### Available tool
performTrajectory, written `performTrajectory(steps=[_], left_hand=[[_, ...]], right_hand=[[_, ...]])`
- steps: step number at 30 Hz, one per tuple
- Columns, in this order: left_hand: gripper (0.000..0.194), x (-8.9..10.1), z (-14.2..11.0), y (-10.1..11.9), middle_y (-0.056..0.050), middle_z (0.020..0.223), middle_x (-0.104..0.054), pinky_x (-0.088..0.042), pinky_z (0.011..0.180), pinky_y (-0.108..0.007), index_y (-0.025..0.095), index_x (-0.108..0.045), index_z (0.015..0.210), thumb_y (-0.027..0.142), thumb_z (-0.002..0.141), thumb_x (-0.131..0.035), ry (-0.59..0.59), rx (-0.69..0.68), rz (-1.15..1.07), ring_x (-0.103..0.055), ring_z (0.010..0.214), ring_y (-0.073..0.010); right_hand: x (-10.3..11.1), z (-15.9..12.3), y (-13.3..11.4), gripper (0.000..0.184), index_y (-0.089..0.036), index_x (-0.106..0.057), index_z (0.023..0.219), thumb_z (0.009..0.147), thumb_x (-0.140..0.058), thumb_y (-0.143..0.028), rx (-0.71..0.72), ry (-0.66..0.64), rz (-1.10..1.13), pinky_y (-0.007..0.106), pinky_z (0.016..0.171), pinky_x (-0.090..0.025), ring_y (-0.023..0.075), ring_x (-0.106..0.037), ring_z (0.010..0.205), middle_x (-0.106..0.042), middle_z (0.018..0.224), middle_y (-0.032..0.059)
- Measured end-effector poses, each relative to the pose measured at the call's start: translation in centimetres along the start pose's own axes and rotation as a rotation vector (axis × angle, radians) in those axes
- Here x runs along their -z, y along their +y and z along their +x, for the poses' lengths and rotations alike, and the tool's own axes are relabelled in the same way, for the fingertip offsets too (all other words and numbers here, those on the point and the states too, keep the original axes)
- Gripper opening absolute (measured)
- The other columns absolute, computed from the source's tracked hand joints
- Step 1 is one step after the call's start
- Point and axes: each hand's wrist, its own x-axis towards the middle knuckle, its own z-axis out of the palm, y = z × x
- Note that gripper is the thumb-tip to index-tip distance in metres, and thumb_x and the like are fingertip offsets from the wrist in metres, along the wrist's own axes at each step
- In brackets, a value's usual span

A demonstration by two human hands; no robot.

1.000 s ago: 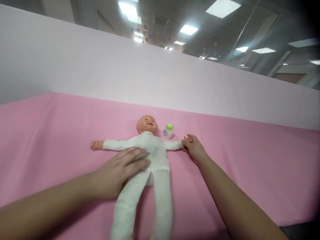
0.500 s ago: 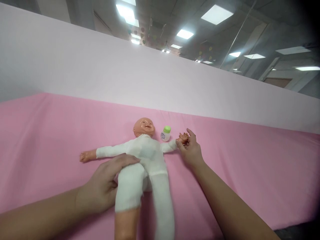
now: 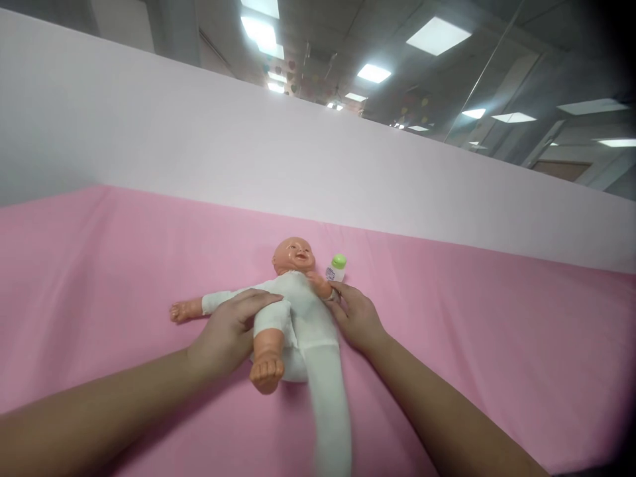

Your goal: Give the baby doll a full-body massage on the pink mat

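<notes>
A baby doll (image 3: 309, 311) with a white cloth body and hard plastic head, hands and feet lies on its back. My left hand (image 3: 226, 331) grips the doll's bent leg on the left side, thumb side over the knee; its plastic foot (image 3: 268, 368) points towards me. My right hand (image 3: 358, 318) holds the doll's other arm near the wrist, folded in so that the plastic hand (image 3: 320, 285) rests over the chest. Just beyond my right fingers stands a small clear bottle with a green cap (image 3: 338, 263). The doll's straight leg (image 3: 330, 404) stretches towards me.
Pink cloth (image 3: 472, 318) covers the surface under the doll. A white padded wall (image 3: 223, 146) rises behind it, with glass above that shows ceiling lights. The doll's far arm (image 3: 191, 309) sticks out to the left.
My left hand has pushed the bent leg up towards the doll's belly, bringing its foot into view. My right hand has brought the doll's arm from outstretched to over its chest.
</notes>
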Motion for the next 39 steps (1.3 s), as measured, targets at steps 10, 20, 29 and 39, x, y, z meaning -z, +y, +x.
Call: performTrajectory(steps=[10, 20, 29, 39], left_hand=[[0.048, 0.7, -2.9, 4.3, -0.006, 0.102, -0.067, -0.059, 0.076, -0.035, 0.039, -0.067, 0.126, 0.015, 0.085, -0.071, -0.346, -0.464, -0.005, -0.067, 0.090, -0.0216], [0.051, 0.9, -2.1, 2.0, -0.007, 0.119, -0.067, -0.061, 0.084, -0.033, 0.038, -0.060, 0.141, 0.012, 0.097, -0.053, -0.231, -0.357, -0.116, -0.068, 0.104, -0.0217], [0.033, 1.1, -1.3, 1.0, -0.003, 0.115, -0.074, -0.059, 0.092, -0.036, 0.033, -0.071, 0.126, 0.023, 0.098, -0.059, -0.173, -0.079, -0.150, -0.070, 0.105, -0.0222], [0.034, 1.4, -0.3, -0.3, -0.003, 0.108, -0.075, -0.058, 0.089, -0.036, 0.033, -0.075, 0.123, 0.025, 0.094, -0.058, -0.128, 0.115, -0.004, -0.070, 0.104, -0.0242]], right_hand=[[3.6, 1.0, 6.0, 0.065, -0.021, -0.050, 0.142, 0.087, -0.066, -0.053, -0.477, 0.280, 0.447, 0.028, 0.059, -0.051, 0.0189, -0.066, 0.070, -0.074, 0.092, 0.0040], [3.8, 1.2, 5.9, 0.067, -0.016, -0.057, 0.136, 0.086, -0.066, -0.059, -0.605, 0.182, -0.030, 0.042, 0.086, -0.053, 0.0313, -0.071, 0.099, -0.075, 0.107, 0.0142], [2.8, 0.8, 3.8, 0.038, -0.026, -0.072, 0.111, 0.096, -0.053, -0.055, -0.450, -0.117, 0.065, 0.033, 0.070, -0.055, 0.0206, -0.069, 0.069, -0.072, 0.076, 0.0010], [2.0, -0.7, 0.4, 0.036, -0.025, -0.071, 0.126, 0.095, -0.055, -0.035, -0.103, 0.165, -0.283, 0.042, 0.089, -0.058, 0.0245, -0.073, 0.093, -0.078, 0.105, 0.0047]])
